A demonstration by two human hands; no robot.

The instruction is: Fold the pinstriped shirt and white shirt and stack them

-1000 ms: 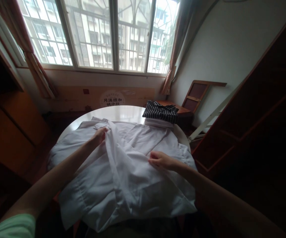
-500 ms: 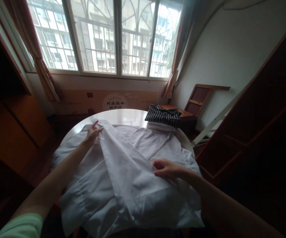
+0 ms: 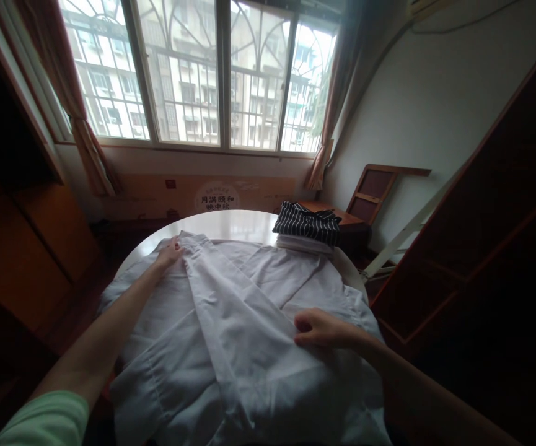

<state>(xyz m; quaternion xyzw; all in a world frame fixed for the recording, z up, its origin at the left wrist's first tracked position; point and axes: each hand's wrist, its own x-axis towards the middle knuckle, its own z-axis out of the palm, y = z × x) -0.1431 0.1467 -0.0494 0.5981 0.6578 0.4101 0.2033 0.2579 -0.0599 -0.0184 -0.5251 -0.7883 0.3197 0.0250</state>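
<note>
shirt: white shirt lay spread over most of the round table, near hem hanging off the near edge. One front panel was folded across the body, forming a long diagonal crease from the collar end toward the near right.
left hand: left hand was at the far end of the shirt by the collar, fingers curled onto the top of the folded panel. Looked like a light pinch or press on the cloth edge; whether it was truly closed, I could not tell from this angle. Likely anchoring the top of the fold so the crease stayed straight.
right hand: right hand rested on the right side of the shirt, fingers bent and bunched on the fabric at the panel's edge, thumb tucked. Narrow grip, seemingly holding a bit of cloth, but the pinch itself was hidden, so cannot say for sure. Placement suggested it kept the lower part of the fold flat and taut against the left.
stack: striped garment sat on folded white items at the far right of the table, just touching the shirt's far edge, well apart from both hands.
surroundings: barred window behind the table, folded wooden chair against the right wall.
</note>
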